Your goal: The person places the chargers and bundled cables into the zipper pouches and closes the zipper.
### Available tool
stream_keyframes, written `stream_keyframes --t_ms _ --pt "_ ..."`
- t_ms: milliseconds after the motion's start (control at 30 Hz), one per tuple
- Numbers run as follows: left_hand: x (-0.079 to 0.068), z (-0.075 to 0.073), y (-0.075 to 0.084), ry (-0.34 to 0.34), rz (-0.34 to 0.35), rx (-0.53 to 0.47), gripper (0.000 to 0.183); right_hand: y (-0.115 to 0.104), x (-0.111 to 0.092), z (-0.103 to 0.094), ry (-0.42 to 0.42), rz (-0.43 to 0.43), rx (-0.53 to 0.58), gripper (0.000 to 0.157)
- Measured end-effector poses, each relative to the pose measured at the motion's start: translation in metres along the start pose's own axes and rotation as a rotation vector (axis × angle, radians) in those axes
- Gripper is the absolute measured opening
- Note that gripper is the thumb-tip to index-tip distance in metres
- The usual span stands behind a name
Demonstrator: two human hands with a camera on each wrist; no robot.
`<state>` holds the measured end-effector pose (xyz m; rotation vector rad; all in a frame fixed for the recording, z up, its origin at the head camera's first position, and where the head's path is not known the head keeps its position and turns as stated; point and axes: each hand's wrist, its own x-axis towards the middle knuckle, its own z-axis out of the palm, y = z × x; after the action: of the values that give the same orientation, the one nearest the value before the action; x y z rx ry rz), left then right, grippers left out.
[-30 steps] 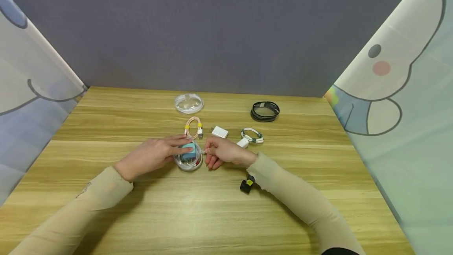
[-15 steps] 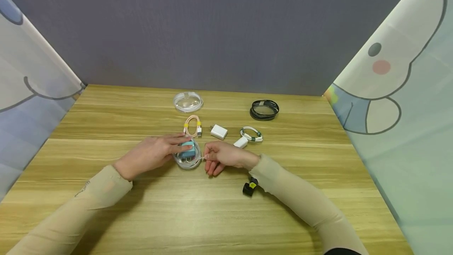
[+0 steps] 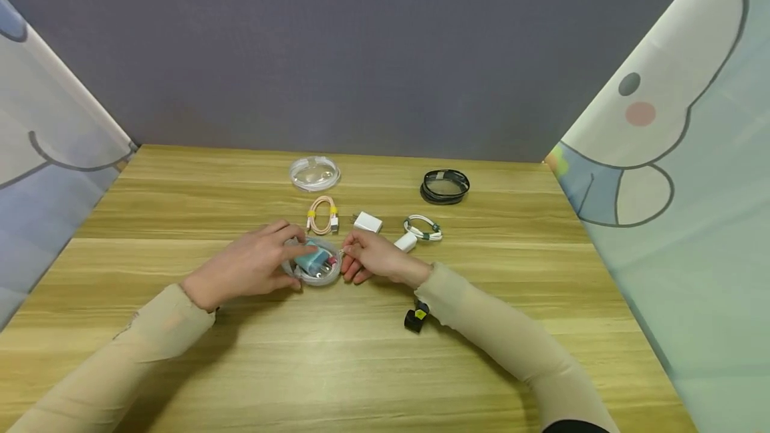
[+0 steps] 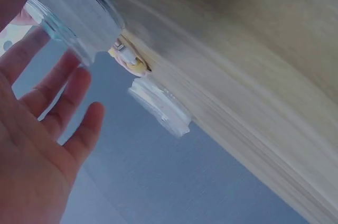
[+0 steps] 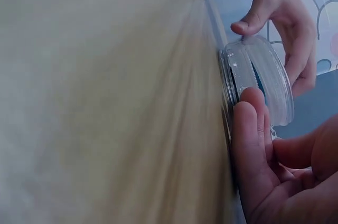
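A round clear zip case (image 3: 313, 280) with a blue charger (image 3: 314, 260) in it lies on the wooden table. My left hand (image 3: 249, 262) holds the case from its left side, thumb toward me and fingers over the far side and top. The left wrist view shows these fingers (image 4: 55, 89) partly spread beside the clear wall. At the case's right edge my right hand (image 3: 379, 256) pinches a small chain-like zipper pull (image 5: 273, 132) between thumb and index finger. Part of the zipper (image 5: 256, 76) shows along the case's side. The pull's tip is hidden in the fingers.
Beyond the case lie a pink cable (image 3: 323, 216) and a coiled white cable (image 3: 315, 174). Two white chargers (image 3: 368, 222), a small white cable (image 3: 423, 227) and a black coiled cable (image 3: 444, 187) lie farther right. A black item (image 3: 415, 318) sits below the right forearm.
My left hand has shifted from pressing on top to holding the case's side, its thumb now visible. The charger has turned inside, prongs toward the lower right. My right hand keeps pinching the pull.
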<state>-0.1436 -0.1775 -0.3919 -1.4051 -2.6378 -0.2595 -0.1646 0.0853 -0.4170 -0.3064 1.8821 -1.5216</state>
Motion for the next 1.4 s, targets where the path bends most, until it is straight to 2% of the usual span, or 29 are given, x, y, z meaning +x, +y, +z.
stream_keyframes --t_ms 67,167,300,633,833,1133,1400 --pt "0.0 0.001 -0.001 0.012 0.04 -0.034 0.065 -0.001 0.001 -0.001 0.005 0.002 -0.018 0.016" --pt "0.001 0.002 -0.002 -0.014 0.101 -0.103 0.069 -0.003 0.002 -0.002 -0.004 0.005 -0.037 0.017" --pt "0.0 0.002 -0.003 -0.061 0.121 -0.138 0.077 -0.003 0.001 -0.002 -0.009 0.003 -0.064 0.016" --pt "-0.001 0.002 0.002 -0.092 0.057 -0.076 0.069 0.0 -0.002 -0.004 -0.004 -0.045 -0.164 0.016" --pt "-0.001 0.003 0.003 -0.075 0.026 -0.067 0.068 0.0 -0.007 -0.006 -0.044 -0.024 -0.131 0.016" --pt "-0.002 0.005 0.01 -0.032 -0.065 -0.054 0.065 0.001 -0.009 -0.007 -0.106 0.014 -0.059 0.015" --pt "-0.001 0.006 0.012 -0.023 -0.119 -0.033 0.064 0.001 -0.011 -0.009 -0.145 0.017 -0.074 0.014"
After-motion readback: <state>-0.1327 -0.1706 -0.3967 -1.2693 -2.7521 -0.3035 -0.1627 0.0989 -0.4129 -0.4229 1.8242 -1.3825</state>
